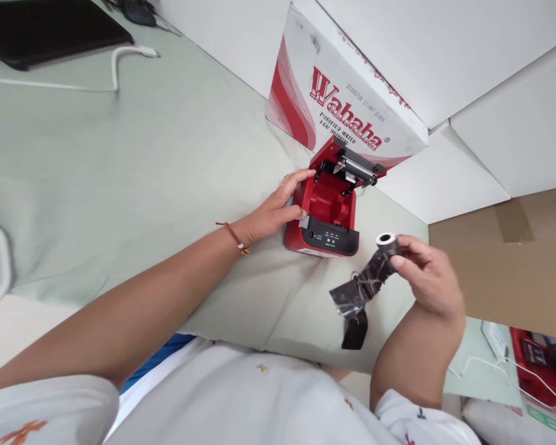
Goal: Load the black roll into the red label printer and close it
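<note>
A small red and black label printer (325, 238) stands on the pale green cloth with its lid (352, 164) raised, and its red inner bay shows no roll. My left hand (278, 210) grips the printer's left side, thumb at the front corner and fingers farther back by the lid hinge. To the right of the printer, my right hand (429, 272) is closed on a ribbon roll (387, 241) with a white core. Dark, crinkled, shiny film hangs from that roll down and to the left, above the cloth.
Behind the printer stands a white and red Wahaha water carton (347, 99). Brown cardboard (505, 259) is at the right, near a red object (537, 364) and white cable. A black tablet-like slab (50, 31), white cable (115, 68) and keys (139, 12) lie at upper left.
</note>
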Tool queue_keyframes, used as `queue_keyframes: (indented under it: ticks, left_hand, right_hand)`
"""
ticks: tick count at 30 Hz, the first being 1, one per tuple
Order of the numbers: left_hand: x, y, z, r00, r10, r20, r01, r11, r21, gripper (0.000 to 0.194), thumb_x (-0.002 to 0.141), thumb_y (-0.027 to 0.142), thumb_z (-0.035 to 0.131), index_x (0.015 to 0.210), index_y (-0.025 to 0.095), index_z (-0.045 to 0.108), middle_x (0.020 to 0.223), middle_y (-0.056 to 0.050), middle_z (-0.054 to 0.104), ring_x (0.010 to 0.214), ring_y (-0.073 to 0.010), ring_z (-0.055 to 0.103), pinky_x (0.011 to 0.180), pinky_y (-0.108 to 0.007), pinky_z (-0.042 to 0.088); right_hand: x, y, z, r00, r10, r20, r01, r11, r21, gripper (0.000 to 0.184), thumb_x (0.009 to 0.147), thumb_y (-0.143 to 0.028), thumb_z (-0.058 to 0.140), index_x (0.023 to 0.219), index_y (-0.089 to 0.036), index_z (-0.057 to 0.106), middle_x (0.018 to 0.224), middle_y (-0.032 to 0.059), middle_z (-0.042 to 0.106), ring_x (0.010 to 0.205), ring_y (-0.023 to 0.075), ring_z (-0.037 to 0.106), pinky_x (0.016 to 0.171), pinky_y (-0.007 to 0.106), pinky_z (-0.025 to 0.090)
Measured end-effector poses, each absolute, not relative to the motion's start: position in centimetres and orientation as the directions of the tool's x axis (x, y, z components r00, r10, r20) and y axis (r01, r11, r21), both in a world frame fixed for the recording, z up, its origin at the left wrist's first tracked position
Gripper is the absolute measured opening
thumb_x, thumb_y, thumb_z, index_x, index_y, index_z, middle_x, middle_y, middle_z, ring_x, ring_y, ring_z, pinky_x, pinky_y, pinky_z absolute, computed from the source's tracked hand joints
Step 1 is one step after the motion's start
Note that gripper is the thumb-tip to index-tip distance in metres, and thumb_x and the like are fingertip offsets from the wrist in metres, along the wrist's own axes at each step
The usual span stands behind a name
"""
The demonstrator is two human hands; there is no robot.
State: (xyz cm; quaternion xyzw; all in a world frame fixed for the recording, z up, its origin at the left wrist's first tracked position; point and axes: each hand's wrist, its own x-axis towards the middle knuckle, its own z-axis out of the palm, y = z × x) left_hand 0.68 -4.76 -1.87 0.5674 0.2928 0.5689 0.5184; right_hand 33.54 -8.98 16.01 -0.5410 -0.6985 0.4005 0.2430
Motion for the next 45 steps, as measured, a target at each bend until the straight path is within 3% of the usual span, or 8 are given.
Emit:
queue_keyframes:
  ticks: [7, 10, 13, 20, 26, 32, 39, 45]
  left_hand:
    - [1.0, -4.2, -2.6, 0.131, 0.929, 0.345, -0.260, -0.304, 0.916, 0.080, 0.087, 0.036, 0.084, 0.163, 0.040, 0.060, 0.178, -0.004, 0.057, 0.167, -0.0337, 0.054, 0.136, -0.051, 0.052]
    - [1.0, -4.2, -2.5, 0.130, 0.935, 0.329, -0.291, -0.281, 0.914, 0.079, 0.087, 0.038, 0.086, 0.162, 0.040, 0.061, 0.177, -0.004, 0.057, 0.168, -0.0332, 0.053, 0.136, -0.050, 0.052]
    - [1.1, -4.3, -2.2, 0.113, 0.940, 0.322, -0.308, -0.275, 0.911, 0.075, 0.086, 0.042, 0.090, 0.157, 0.040, 0.065, 0.173, -0.005, 0.061, 0.165, -0.0342, 0.056, 0.132, -0.049, 0.056]
    - [1.5, -4.4, -1.2, 0.044, 0.961, 0.272, -0.419, -0.230, 0.878, 0.059, 0.085, 0.044, 0.098, 0.138, 0.036, 0.074, 0.146, -0.005, 0.077, 0.144, -0.0351, 0.073, 0.121, -0.051, 0.064]
    - [1.6, -4.6, -1.1, 0.013, 0.947, 0.320, -0.302, -0.302, 0.904, 0.048, 0.090, 0.044, 0.095, 0.132, 0.035, 0.075, 0.142, -0.001, 0.079, 0.135, -0.0332, 0.078, 0.111, -0.048, 0.069]
    - [1.6, -4.9, -0.4, 0.009, 0.972, 0.233, -0.437, -0.206, 0.876, 0.045, 0.088, 0.030, 0.095, 0.129, 0.035, 0.077, 0.140, -0.002, 0.078, 0.144, -0.0363, 0.073, 0.121, -0.054, 0.065]
    - [1.7, -4.3, -0.4, 0.006, 0.953, 0.304, -0.360, -0.281, 0.890, 0.049, 0.090, 0.030, 0.089, 0.137, 0.035, 0.075, 0.151, -0.003, 0.073, 0.155, -0.0367, 0.064, 0.135, -0.059, 0.054]
    - [1.4, -4.5, -1.5, 0.112, 0.925, 0.363, -0.254, -0.327, 0.910, 0.069, 0.091, 0.039, 0.084, 0.157, 0.041, 0.062, 0.172, 0.000, 0.059, 0.169, -0.0374, 0.047, 0.147, -0.058, 0.035]
  right_hand:
    - [34.7, -11.0, 7.8, -0.089, 0.950, -0.298, 0.643, -0.173, -0.746, 0.066, 0.086, -0.069, 0.086, 0.125, -0.017, 0.082, 0.108, 0.0111, 0.085, 0.066, 0.0134, 0.060, 0.064, 0.031, 0.054]
    - [35.9, -12.2, 8.1, -0.010, 0.982, -0.189, 0.671, -0.133, -0.730, 0.064, 0.092, -0.067, 0.082, 0.133, -0.019, 0.081, 0.123, 0.0132, 0.085, 0.066, 0.0113, 0.054, 0.068, 0.032, 0.053]
    - [37.7, -13.3, 9.4, -0.013, 0.993, -0.119, 0.774, -0.065, -0.630, 0.052, 0.094, -0.061, 0.083, 0.128, -0.021, 0.084, 0.104, 0.0078, 0.083, 0.065, 0.0131, 0.052, 0.069, 0.033, 0.053]
    - [38.0, -14.3, 9.1, -0.282, 0.946, -0.163, 0.884, 0.190, -0.428, 0.032, 0.097, -0.042, 0.075, 0.121, -0.025, 0.087, 0.120, 0.0112, 0.085, 0.100, 0.0276, 0.074, 0.085, 0.043, 0.063]
    - [37.4, -13.9, 15.7, -0.451, 0.861, -0.233, 0.796, 0.270, -0.542, 0.025, 0.105, -0.037, 0.080, 0.128, -0.030, 0.086, 0.119, 0.0073, 0.085, 0.076, 0.0160, 0.072, 0.062, 0.030, 0.055]
    - [32.3, -10.2, 19.8, -0.449, 0.893, 0.020, 0.707, 0.369, -0.604, 0.028, 0.107, -0.037, 0.079, 0.134, -0.031, 0.083, 0.123, 0.0083, 0.083, 0.096, 0.0213, 0.078, 0.078, 0.035, 0.064]
    - [24.5, -3.9, 17.4, -0.554, 0.831, 0.049, 0.789, 0.543, -0.287, 0.036, 0.109, -0.040, 0.069, 0.139, -0.023, 0.078, 0.118, 0.0082, 0.082, 0.075, 0.0170, 0.065, 0.078, 0.038, 0.057]
    - [21.4, -1.3, 16.3, -0.604, 0.777, -0.180, 0.781, 0.621, 0.061, 0.018, 0.104, -0.025, 0.061, 0.110, -0.019, 0.077, 0.099, 0.0117, 0.078, 0.082, 0.0257, 0.064, 0.078, 0.039, 0.046]
